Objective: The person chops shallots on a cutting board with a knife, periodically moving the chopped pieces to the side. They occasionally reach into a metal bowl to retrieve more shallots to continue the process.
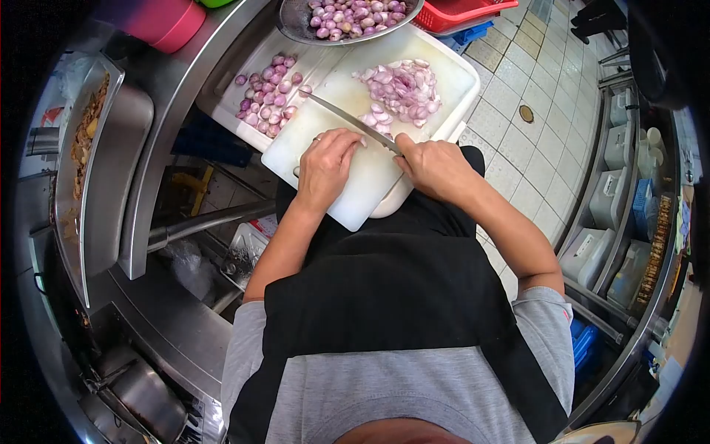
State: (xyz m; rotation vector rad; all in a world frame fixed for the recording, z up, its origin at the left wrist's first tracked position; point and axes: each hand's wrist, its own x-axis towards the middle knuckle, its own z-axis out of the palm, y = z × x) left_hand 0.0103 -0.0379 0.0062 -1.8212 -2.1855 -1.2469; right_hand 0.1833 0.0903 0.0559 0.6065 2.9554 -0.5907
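Note:
A white cutting board lies across a white tray. My right hand is wrapped round the handle of a knife, whose blade points up and left over the board. Just below the blade, my left hand rests on the board with its fingers bent together; what they hold, if anything, is hidden. Sliced shallots are heaped beyond the blade on the right. Whole peeled shallots lie at the tray's left.
A metal colander of shallots stands at the tray's far edge, beside a red basket. A steel counter edge runs along the left. Shelves with white containers are at the right.

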